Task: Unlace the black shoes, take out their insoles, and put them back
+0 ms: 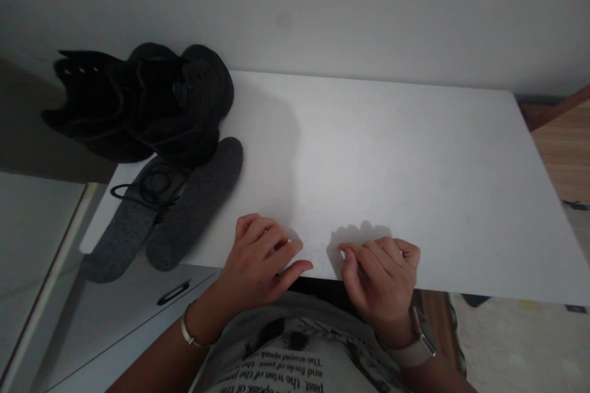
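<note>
Both of my hands rest on the near edge of a white table (pixel 415 184). My left hand (pixel 260 264) has its fingers loosely curled, thumb pointing right, and holds nothing. My right hand (pixel 382 282) is curled too, fingertips down on the tabletop, also with nothing in it. At the table's far left corner lies a pair of black shoes (pixel 142 101), piled against each other. Two grey insoles (pixel 193 202) lie in front of them, partly hanging over the table edge. A coil of black laces (pixel 154 187) sits on the left insole.
A plain white wall (pixel 322 6) runs behind the table. A white drawer unit with a dark handle slot (pixel 173 293) stands below on the left. Wooden floor (pixel 566 147) shows on the right. I wear a bracelet on the left wrist and a watch on the right.
</note>
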`<state>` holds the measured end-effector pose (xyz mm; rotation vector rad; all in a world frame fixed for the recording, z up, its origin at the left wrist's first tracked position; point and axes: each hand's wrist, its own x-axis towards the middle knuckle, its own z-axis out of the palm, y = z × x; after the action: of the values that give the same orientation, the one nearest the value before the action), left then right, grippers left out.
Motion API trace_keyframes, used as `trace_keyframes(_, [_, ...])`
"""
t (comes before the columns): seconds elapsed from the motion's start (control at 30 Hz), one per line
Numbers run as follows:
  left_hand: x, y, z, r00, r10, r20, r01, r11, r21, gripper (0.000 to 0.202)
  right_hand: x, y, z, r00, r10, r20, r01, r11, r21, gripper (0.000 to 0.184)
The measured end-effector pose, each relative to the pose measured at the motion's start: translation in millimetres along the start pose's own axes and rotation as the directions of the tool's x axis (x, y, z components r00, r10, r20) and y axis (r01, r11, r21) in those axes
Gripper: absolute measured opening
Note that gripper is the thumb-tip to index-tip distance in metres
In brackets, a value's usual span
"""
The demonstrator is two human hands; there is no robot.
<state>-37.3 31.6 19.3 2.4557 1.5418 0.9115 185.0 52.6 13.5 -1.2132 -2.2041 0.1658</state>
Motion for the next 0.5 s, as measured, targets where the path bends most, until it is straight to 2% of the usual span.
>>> trace_keyframes(0.13, [0, 0, -8.5, 1.0, 0.011, -0.018, -0.011, 1.0, -0.013, 0.013, -1, 0, -1, 1.0, -0.005, -0.018, 0.006, 1.0, 0.012, 0.011])
trace_keyframes(0.2, [5, -3, -24.1, 0.998, 0.041, -0.054, -0.037, 0.997, 0.062, 0.02, -2, 0, -1, 1.0, -0.011, -0.021, 0.011, 1.0, 0.013, 0.011])
trace_keyframes(0.27, [16, -12, -47.2, 0.99, 0.082, -0.111, -0.058, 0.976, 0.211, 0.032, -3, 0, -1, 1.0, -0.013, -0.022, 0.013, 1.0, 0.016, 0.011])
trace_keyframes(0.33, [32, -30, -73.1, 0.978, 0.105, -0.182, -0.029, 0.926, 0.376, 0.047, -3, 1, -1, 0.999, -0.012, -0.033, 0.012, 1.0, 0.019, 0.013])
trace_keyframes(0.4, [48, -58, -95.8, 0.966, 0.029, -0.257, 0.113, 0.847, 0.519, 0.068, -4, 1, 0, 0.999, -0.007, -0.045, 0.008, 1.0, 0.024, 0.013])
trace_keyframes(0.5, [62, -116, -114.8, 0.971, -0.119, -0.207, 0.223, 0.766, 0.604, 0.108, -4, 1, -1, 0.998, -0.002, -0.058, 0.004, 0.999, 0.035, 0.012])
